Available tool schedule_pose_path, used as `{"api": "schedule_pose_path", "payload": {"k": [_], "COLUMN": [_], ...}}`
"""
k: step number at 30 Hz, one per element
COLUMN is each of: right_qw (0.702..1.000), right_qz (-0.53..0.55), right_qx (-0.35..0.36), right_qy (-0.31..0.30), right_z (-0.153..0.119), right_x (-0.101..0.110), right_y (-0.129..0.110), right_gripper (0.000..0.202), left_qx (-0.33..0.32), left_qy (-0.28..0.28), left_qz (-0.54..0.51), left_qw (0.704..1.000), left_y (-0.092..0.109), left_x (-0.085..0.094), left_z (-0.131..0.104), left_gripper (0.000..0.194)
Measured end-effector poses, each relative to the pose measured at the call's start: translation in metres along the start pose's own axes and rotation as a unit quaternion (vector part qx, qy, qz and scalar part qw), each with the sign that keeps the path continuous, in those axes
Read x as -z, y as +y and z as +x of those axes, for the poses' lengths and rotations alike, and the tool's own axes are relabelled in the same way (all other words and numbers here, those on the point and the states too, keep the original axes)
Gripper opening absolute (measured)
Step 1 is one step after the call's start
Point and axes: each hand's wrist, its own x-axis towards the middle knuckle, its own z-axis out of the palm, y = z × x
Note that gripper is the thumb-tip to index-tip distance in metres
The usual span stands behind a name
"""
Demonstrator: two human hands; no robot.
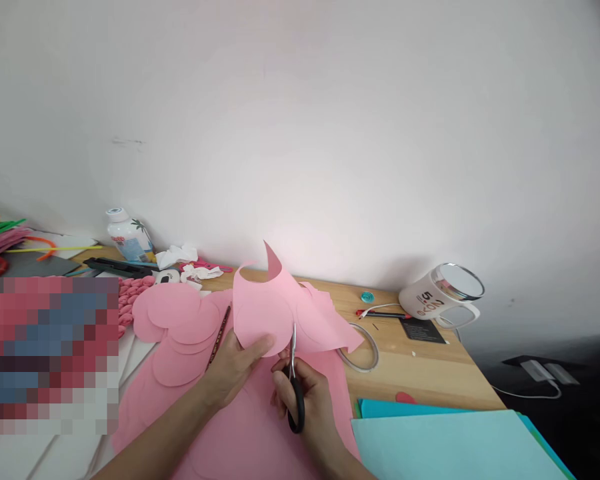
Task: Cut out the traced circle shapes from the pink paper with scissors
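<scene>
My left hand [241, 363] is closed on the lower left edge of a sheet of pink paper [265, 313], thumb on top. A rounded cut-out runs along the sheet's top, and a curled point of paper rises there. Circle outlines show faintly on it. My right hand [305, 397] grips a pair of scissors [294, 380] with black handles. Their blades point up and meet the sheet at the rim of a round shape; how far they are apart I cannot tell. Pink paper circles [175, 363] lie overlapping to the left, beside a dark pencil [220, 333].
A white mug [437, 297] stands back right, near a roll of tape [375, 353]. Blue paper sheets [445, 440] lie front right. At the back left are a white bottle [130, 237], a black cutter [120, 268], crumpled tissue [177, 255] and coloured pipe cleaners [5, 233].
</scene>
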Motion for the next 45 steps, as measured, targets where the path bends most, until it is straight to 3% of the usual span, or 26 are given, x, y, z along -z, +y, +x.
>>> {"api": "schedule_pose_path", "payload": {"k": [6,14,24,32,45], "right_qw": [1.0,1.0,0.999,0.999,0.999], "right_qz": [0.003,-0.006,-0.004,-0.019,-0.028], "right_qx": [-0.023,-0.011,-0.022,-0.027,-0.016], "right_qy": [-0.02,-0.021,-0.023,-0.02,-0.033], "right_z": [0.001,0.004,0.003,0.001,0.004], "right_x": [0.001,0.005,0.005,0.004,0.009], "right_y": [0.001,-0.009,-0.008,-0.014,0.0], "right_gripper": [0.028,0.023,0.017,0.019,0.016], "left_qx": [-0.026,-0.036,-0.045,-0.039,-0.041], "left_qy": [0.115,0.037,0.039,0.015,-0.017], "left_qz": [0.066,0.107,0.112,0.124,0.073], "left_qw": [0.991,0.993,0.992,0.991,0.996], "left_y": [-0.004,-0.008,-0.005,-0.003,0.001], "left_x": [-0.006,0.003,0.001,0.001,-0.002], "left_z": [-0.003,-0.002,-0.004,-0.004,-0.003], "left_gripper": [0.026,0.025,0.033,0.016,0.015]}}
